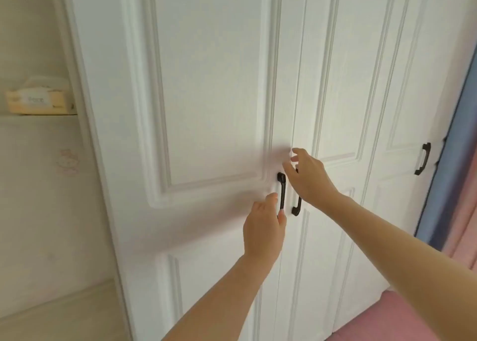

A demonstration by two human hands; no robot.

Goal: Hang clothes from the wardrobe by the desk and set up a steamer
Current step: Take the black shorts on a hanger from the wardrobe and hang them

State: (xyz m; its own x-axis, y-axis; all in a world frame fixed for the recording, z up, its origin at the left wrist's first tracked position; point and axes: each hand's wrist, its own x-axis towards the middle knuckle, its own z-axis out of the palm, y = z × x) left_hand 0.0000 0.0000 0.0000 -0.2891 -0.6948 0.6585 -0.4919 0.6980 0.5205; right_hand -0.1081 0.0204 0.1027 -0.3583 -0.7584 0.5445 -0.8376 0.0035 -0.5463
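Note:
A tall white wardrobe (pixel 214 95) with panelled doors fills the view, and its doors are closed. Two dark handles sit side by side at the middle seam. My left hand (pixel 263 227) is at the lower end of the left handle (pixel 281 189), fingers curled beside it and touching or nearly touching it. My right hand (pixel 308 176) hovers with fingers spread in front of the right handle (pixel 296 207), hiding its upper part. No clothes or steamer are visible.
A third dark handle (pixel 423 158) is on the door at far right, next to a blue curtain (pixel 449 165). At the left a shelf holds a tissue pack (pixel 38 101). Pink fabric (pixel 402 320) lies at bottom right.

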